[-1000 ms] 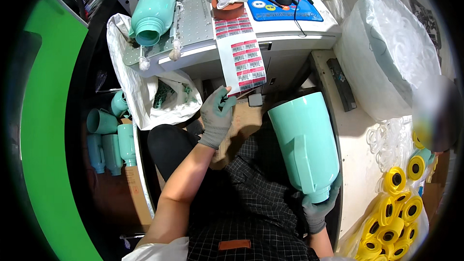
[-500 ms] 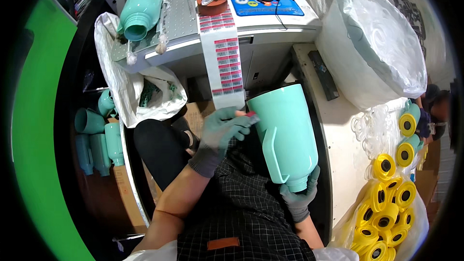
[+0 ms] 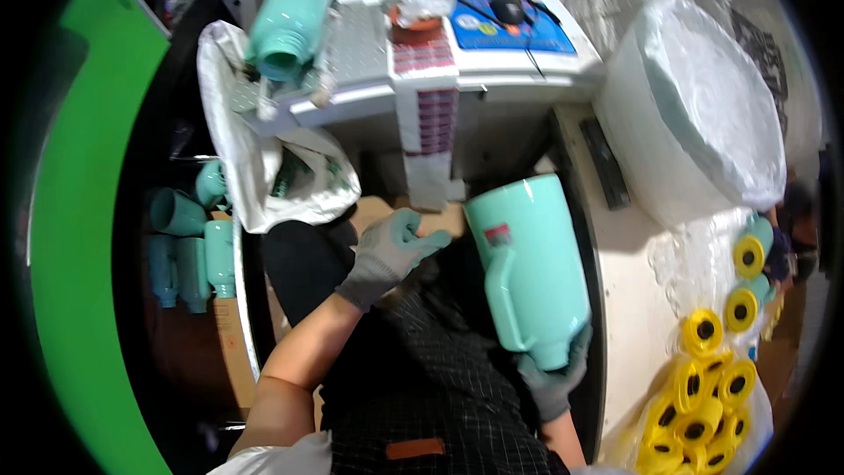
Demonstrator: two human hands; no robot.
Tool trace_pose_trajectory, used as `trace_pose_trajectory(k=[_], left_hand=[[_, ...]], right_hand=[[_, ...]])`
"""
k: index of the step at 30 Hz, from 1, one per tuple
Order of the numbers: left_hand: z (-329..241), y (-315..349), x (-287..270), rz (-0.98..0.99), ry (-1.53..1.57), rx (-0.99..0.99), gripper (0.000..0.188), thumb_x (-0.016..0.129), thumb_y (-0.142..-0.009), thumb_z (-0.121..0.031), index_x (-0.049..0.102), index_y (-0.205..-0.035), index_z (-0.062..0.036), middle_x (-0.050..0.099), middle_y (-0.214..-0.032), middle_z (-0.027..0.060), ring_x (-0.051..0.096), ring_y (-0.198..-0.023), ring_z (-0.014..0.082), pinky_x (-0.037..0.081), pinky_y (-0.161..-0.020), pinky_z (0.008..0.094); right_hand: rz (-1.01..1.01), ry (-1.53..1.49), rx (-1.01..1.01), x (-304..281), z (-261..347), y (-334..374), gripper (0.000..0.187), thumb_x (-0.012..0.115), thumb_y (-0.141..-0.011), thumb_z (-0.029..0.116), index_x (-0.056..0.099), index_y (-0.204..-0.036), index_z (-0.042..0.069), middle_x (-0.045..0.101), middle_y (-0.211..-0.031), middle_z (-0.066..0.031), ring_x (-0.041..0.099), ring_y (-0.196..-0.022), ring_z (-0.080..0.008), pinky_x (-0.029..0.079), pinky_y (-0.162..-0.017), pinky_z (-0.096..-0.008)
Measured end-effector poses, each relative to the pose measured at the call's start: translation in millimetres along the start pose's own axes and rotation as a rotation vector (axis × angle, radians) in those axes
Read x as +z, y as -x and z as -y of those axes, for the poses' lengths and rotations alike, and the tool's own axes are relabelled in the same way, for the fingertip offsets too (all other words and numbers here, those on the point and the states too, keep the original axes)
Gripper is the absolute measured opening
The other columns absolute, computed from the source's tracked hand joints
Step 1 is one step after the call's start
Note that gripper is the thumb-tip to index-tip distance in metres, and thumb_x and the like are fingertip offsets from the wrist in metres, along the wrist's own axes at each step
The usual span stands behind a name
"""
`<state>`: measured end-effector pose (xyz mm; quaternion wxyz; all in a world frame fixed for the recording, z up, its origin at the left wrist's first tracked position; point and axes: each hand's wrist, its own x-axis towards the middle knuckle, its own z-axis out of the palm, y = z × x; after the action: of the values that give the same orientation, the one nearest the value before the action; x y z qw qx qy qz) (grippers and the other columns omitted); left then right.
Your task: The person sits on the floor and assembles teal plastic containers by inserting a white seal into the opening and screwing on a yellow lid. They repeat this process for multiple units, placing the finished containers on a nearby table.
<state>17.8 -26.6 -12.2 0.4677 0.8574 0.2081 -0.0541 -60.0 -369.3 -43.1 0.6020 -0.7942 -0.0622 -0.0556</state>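
A mint-green plastic jug with a side handle lies slanted over my lap, its wide end away from me. My right hand, in a grey glove, grips it round the narrow neck at the near end. A small red-and-white label sits on the jug's wall just above the handle. To the left of the jug, apart from it, is my left hand, also gloved; its thumb and fingers are parted with nothing visible between them. Beyond that hand, a strip of labels hangs over the bench edge.
Another mint jug lies on the metal bench plate, beside a white sack. Several more jugs stand at left. On the right are a plastic-lined white bin, yellow lids in a bag and a dark bar.
The small label that my left hand held is now on the jug's wall. My left hand has drawn back left from the jug. The whole view has shifted slightly.
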Motion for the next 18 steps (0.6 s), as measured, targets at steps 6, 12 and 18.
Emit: trace_pose_trajectory(k=[6,12,18], left_hand=[[-9,-50,-148,-0.98,-0.692,0.745,0.087,0.087,-0.073,-0.027,0.043,-0.145,-0.005,0.05,-0.14,0.0204,0.048,-0.131,0.0436,0.04,-0.109,0.0548],[23,-138,-265,-0.898,-1.427,0.866,0.076,0.08,-0.076,-0.02,0.048,-0.145,-0.0222,0.046,-0.153,0.0107,0.046,-0.137,0.0392,0.042,-0.109,0.0573],[-34,24,-215,-0.97,-0.826,1.026,0.061,0.082,-0.08,-0.034,0.058,-0.135,-0.0229,0.062,-0.135,0.0096,0.059,-0.117,0.0362,0.051,-0.085,0.0451]], right_hand=[[-0.177,-0.197,-0.112,10,51,-56,0.103,0.082,-0.077,0.023,0.027,-0.16,-0.007,0.04,-0.16,-0.0234,0.047,-0.143,-0.0327,0.04,-0.117,-0.0459],[-0.113,-0.351,-0.317,72,80,-138,0.109,0.086,-0.078,0.042,0.03,-0.158,-0.008,0.039,-0.161,-0.0223,0.042,-0.147,-0.0328,0.035,-0.121,-0.0472],[-0.041,-0.079,-0.598,108,105,-221,0.094,0.085,-0.075,0.011,0.038,-0.154,-0.01,0.036,-0.163,-0.0251,0.036,-0.151,-0.0353,0.031,-0.123,-0.0461]])
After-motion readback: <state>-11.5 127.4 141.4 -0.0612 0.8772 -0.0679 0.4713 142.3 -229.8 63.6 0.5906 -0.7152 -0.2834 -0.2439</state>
